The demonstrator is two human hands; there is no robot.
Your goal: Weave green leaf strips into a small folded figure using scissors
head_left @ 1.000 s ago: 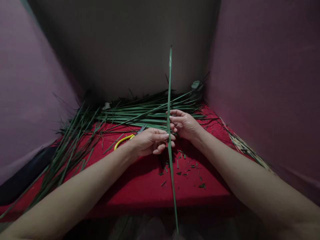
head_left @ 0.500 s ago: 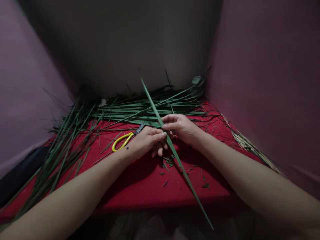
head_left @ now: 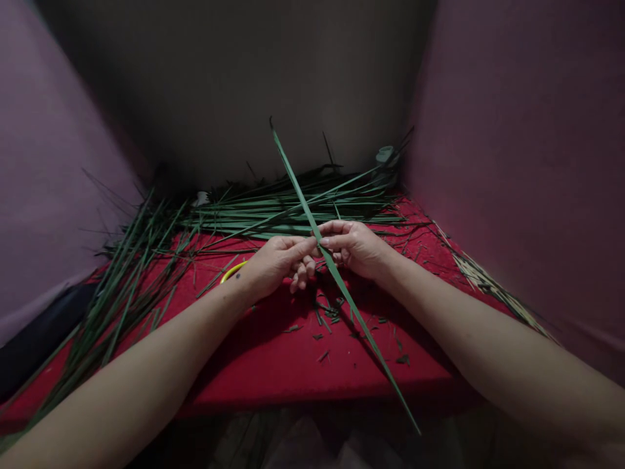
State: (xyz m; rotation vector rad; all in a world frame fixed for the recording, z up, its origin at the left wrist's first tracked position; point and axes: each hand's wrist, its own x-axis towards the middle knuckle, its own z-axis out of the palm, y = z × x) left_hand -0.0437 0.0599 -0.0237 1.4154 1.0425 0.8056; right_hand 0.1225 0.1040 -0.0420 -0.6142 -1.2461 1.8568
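A long green leaf strip (head_left: 349, 299) slants from the upper middle down to the right, in front of the red cloth. My right hand (head_left: 356, 247) pinches it near its middle between thumb and fingers. From the other side, my left hand (head_left: 286, 260) meets it at the same spot, thumb and forefinger pressed together on the leaf's edge. The yellow handle of the scissors (head_left: 233, 270) shows behind my left wrist, and the rest of the scissors is hidden.
Long green leaves (head_left: 244, 215) lie in a heap at the back, more (head_left: 112, 293) down the left side. Pale thin sticks (head_left: 481, 280) line the right edge. Small clippings (head_left: 332, 316) dot the red cloth (head_left: 273, 365). Walls rise behind and beside.
My left hand has shifted slightly left and up along the leaf, now covering the scissors' blades. The leaf has moved up a little, so its dark tip shows higher.
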